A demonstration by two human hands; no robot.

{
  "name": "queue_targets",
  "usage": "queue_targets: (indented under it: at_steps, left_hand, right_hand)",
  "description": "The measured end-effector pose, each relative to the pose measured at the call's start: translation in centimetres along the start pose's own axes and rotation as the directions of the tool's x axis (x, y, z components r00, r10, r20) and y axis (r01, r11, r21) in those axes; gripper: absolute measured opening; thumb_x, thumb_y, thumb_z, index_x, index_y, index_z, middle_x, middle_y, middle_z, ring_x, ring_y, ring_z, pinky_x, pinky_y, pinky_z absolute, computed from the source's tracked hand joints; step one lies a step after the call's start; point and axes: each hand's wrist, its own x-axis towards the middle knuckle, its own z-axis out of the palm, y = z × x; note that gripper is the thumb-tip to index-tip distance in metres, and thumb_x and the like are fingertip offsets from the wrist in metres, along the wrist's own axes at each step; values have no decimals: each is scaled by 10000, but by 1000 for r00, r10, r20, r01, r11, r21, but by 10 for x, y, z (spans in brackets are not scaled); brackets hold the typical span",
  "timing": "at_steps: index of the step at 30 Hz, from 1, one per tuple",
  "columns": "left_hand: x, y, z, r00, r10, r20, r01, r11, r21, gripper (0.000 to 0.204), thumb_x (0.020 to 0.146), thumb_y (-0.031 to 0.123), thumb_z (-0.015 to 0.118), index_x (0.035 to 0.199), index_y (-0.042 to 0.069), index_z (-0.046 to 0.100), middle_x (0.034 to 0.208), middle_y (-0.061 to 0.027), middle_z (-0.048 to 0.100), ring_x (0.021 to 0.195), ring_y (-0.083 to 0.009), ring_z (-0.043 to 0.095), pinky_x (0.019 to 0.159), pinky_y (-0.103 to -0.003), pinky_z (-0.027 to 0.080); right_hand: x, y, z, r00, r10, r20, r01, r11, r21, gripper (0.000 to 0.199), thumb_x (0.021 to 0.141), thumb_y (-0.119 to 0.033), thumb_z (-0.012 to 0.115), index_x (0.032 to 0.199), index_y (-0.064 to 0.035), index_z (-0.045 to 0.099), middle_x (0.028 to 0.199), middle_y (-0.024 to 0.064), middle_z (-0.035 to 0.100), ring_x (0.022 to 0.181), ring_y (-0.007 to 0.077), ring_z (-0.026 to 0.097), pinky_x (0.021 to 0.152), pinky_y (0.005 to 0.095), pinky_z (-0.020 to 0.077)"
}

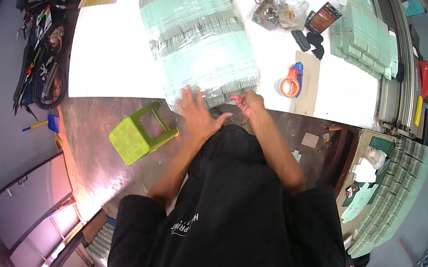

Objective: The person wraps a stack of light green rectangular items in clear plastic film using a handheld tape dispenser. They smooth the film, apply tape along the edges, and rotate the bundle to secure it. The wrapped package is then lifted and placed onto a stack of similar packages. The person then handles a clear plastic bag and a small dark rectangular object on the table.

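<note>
On the white table, the left hand lies spread and flat against the near edge of a plastic-wrapped bundle of pale green stacks, while the right hand, fingers curled, pinches its wrapping beside it.

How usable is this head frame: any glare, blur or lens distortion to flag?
Head view: the white table is overexposed, nearly featureless; strong fisheye bends its edges and blackens the corners; a pink glare patch lies on the floor at lower left; the left hand looks slightly motion-blurred, the right hand sharper; the plastic-wrapped green bundle shows reflective streaks.
</note>
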Motion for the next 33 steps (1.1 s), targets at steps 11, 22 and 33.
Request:
queue_targets:
  at_steps: [11, 22, 33]
  left_hand:
    - [99, -20, 20, 691, 501, 521, -593, 805, 12, 1252, 655, 660, 816, 1612, 86, 249, 1668, -263, 144, 1542, -463, 123, 1185, -713, 94]
    - [95, -26, 22, 681, 544, 490, -623, 782, -1, 950, 875, 579, 670, 1594, 76, 309, 1660, -257, 193, 1545, -443, 138, 1199, -684, 109]
    - [96, -25, 25, 687, 531, 497, -587, 808, -51, 860, 907, 450, 689, 1571, 31, 338, 1646, -276, 214, 1536, -448, 171, 1234, -588, 152]
  right_hand:
    - [-25, -9, 1, 1000, -16, 11, 18, 984, -178, 141, 922, -14, 503, 941, 100, 584, 951, 305, 715, 688, 221, 689, 534, 314, 542]
    - [34, -105, -125, 294, -951, -98, 135, 143, -980, 760, 789, -393, 791, 1350, 18, 485, 1077, 253, 666, 1060, 406, 660, 902, 511, 517]
    - [9, -25, -148, 832, -550, -79, 469, 771, -430, 508, 786, -140, 634, 1237, 86, 567, 1082, 204, 685, 982, 314, 698, 829, 463, 568]
